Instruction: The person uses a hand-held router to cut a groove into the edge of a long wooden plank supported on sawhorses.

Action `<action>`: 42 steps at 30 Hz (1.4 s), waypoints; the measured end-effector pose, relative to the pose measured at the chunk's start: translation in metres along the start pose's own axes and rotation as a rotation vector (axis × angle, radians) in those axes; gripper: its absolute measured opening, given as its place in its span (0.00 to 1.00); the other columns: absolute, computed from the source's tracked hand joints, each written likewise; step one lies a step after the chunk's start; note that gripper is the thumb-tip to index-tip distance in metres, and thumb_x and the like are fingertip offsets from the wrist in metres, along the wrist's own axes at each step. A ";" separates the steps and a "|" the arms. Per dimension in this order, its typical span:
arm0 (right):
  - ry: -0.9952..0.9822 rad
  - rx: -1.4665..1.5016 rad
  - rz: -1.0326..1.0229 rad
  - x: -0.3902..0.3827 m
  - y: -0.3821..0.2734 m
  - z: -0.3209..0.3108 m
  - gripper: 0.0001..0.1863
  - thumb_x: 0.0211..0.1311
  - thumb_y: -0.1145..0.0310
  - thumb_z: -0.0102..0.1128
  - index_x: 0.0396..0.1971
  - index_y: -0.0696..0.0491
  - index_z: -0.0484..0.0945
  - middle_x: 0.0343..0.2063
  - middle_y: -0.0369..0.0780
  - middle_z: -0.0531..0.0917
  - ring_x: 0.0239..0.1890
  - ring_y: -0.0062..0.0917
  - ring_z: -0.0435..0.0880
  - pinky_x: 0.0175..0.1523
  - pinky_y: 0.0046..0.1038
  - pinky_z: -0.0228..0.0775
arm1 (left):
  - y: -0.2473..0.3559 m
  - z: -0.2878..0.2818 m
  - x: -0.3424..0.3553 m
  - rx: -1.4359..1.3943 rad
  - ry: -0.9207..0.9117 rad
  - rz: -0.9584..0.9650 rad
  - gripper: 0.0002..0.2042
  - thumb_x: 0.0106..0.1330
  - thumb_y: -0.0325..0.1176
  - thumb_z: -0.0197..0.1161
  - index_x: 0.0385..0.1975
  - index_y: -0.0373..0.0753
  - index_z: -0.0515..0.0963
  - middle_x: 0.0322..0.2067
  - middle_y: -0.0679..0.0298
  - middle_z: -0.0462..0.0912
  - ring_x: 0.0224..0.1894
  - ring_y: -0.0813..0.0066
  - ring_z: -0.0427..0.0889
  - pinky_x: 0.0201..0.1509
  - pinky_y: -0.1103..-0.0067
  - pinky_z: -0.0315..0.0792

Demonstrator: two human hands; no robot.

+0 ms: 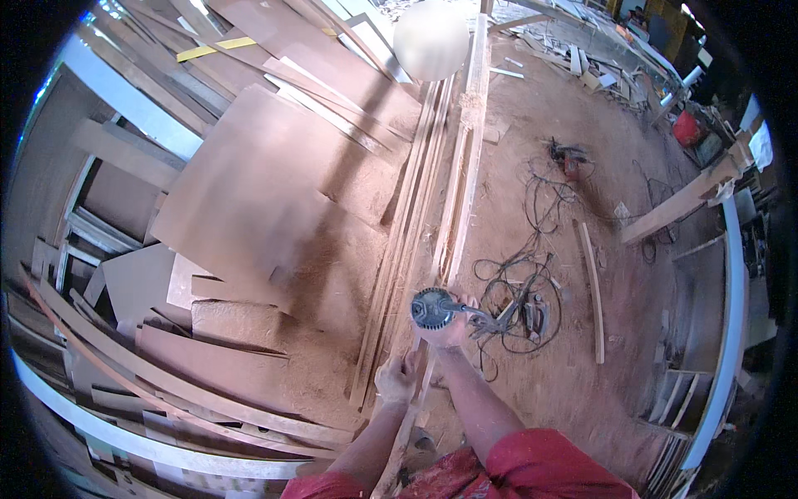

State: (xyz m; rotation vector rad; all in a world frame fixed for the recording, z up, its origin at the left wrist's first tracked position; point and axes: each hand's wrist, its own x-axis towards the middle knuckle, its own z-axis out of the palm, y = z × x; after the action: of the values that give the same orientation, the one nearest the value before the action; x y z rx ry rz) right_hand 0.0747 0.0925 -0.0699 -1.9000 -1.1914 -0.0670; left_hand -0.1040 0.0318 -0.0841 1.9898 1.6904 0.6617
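Note:
A dust-covered corded power tool with a round, ribbed dark motor housing (431,309), seemingly a trim router, sits over a long wooden beam (467,158). My right hand (451,331) is wrapped round its near right side, where the cable comes away. Its base and bit are hidden beneath the housing. Just nearer to me and to the left, my left hand (396,379) is closed at the edge of the narrow wood piece under the tool. The fingertips there are partly hidden. Both forearms reach in from the lower edge, in red sleeves.
Sawdust-covered boards (249,183) and planks lie to the left. Long thin strips (407,224) run beside the beam. On the right floor are tangled black cables (532,283), another power tool (569,158) and a loose wood strip (592,291). A timber post (682,200) slants at far right.

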 end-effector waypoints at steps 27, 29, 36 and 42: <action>-0.041 0.059 0.105 0.087 0.055 0.054 0.38 0.39 0.49 0.90 0.51 0.51 0.87 0.49 0.45 0.89 0.57 0.47 0.88 0.73 0.49 0.76 | -0.008 0.010 0.004 -0.039 -0.084 0.052 0.19 0.80 0.42 0.66 0.26 0.38 0.78 0.25 0.46 0.83 0.30 0.36 0.84 0.37 0.48 0.73; -0.004 0.234 0.150 0.095 0.025 0.045 0.32 0.45 0.52 0.87 0.51 0.47 0.86 0.51 0.43 0.88 0.63 0.42 0.82 0.76 0.56 0.67 | -0.022 0.001 -0.002 -0.037 -0.082 0.008 0.19 0.81 0.43 0.65 0.26 0.38 0.78 0.25 0.47 0.83 0.30 0.37 0.83 0.37 0.48 0.73; 0.039 0.264 0.153 0.143 0.035 0.040 0.37 0.39 0.54 0.90 0.53 0.48 0.87 0.54 0.46 0.87 0.63 0.48 0.81 0.74 0.54 0.69 | -0.014 0.002 0.002 -0.031 -0.104 0.004 0.19 0.79 0.41 0.64 0.26 0.37 0.76 0.26 0.47 0.81 0.32 0.38 0.83 0.38 0.50 0.73; 0.021 0.217 0.117 0.175 0.063 0.050 0.36 0.42 0.49 0.87 0.54 0.47 0.87 0.53 0.42 0.90 0.63 0.47 0.81 0.76 0.53 0.62 | -0.005 -0.001 0.004 -0.080 -0.141 -0.080 0.19 0.81 0.40 0.61 0.25 0.36 0.76 0.26 0.45 0.81 0.32 0.37 0.83 0.39 0.51 0.74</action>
State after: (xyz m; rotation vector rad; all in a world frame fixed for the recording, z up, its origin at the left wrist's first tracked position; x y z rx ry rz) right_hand 0.1984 0.2405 -0.0610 -1.7684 -1.0278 0.1016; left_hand -0.1082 0.0364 -0.0860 1.8585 1.6247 0.5392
